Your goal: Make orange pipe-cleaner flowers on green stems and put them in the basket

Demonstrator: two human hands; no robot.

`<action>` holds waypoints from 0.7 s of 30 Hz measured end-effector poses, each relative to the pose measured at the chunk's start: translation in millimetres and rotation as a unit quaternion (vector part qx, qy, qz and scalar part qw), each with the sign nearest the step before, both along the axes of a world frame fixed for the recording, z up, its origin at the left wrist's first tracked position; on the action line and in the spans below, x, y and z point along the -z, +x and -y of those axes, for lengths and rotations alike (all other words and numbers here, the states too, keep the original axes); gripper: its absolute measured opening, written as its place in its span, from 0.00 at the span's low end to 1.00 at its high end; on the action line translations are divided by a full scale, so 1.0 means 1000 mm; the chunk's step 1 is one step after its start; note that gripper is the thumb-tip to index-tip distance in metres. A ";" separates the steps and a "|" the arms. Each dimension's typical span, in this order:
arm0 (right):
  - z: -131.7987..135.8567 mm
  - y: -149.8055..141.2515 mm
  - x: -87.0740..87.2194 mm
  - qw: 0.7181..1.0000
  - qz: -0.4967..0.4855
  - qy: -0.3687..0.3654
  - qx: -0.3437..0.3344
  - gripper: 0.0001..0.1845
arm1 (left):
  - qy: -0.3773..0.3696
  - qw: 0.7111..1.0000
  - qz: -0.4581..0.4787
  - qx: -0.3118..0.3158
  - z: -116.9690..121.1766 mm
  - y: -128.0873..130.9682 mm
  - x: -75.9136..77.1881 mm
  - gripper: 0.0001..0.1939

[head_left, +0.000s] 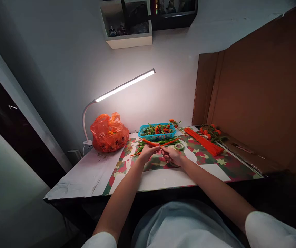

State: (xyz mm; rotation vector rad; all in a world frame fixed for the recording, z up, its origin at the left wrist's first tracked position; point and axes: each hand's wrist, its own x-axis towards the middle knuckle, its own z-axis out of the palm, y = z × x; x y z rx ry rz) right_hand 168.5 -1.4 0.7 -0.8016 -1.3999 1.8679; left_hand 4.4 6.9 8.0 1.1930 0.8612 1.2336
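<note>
Above the middle of the table, my left hand (149, 152) is closed on an orange pipe cleaner (169, 142), which reaches out to both sides. My right hand (172, 155) meets it with fingers pinched at the same pipe cleaner; the fingertips of both hands almost touch. Green pipe cleaners (160, 141) lie in a loose bunch just behind the hands. Beside my right hand rests a roll of green tape (179, 146). Farther right is a thick bundle of orange-red pipe cleaners (205, 142).
A blue basket (142, 136) of orange flowers with green stems stands at the back. An orange plastic bag (109, 136) and a lit lamp (126, 85) are at left. More orange flowers (210, 131) lie near the cardboard (254, 96) on the right.
</note>
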 end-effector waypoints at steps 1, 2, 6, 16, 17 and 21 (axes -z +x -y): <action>0.000 0.001 -0.002 1.000 0.005 0.002 -0.001 0.18 | -0.006 1.000 0.010 -0.012 -0.002 -0.001 0.000 0.17; 0.000 0.002 -0.004 1.000 0.009 0.005 -0.003 0.18 | -0.013 0.999 0.022 -0.023 -0.004 -0.003 0.000 0.17; 0.001 0.007 -0.014 1.000 0.023 -0.002 -0.006 0.17 | -0.033 0.995 0.068 -0.064 -0.009 -0.011 -0.005 0.15; -0.029 0.039 -0.009 0.938 0.141 0.138 0.284 0.15 | -0.022 0.973 0.135 -0.183 -0.013 -0.040 -0.013 0.08; -0.031 0.043 -0.008 0.926 0.160 0.162 0.302 0.15 | -0.024 0.971 0.136 -0.198 -0.013 -0.042 -0.014 0.08; -0.033 0.045 -0.001 0.896 0.245 0.232 0.288 0.16 | -0.034 0.967 0.130 -0.217 -0.013 -0.043 -0.014 0.08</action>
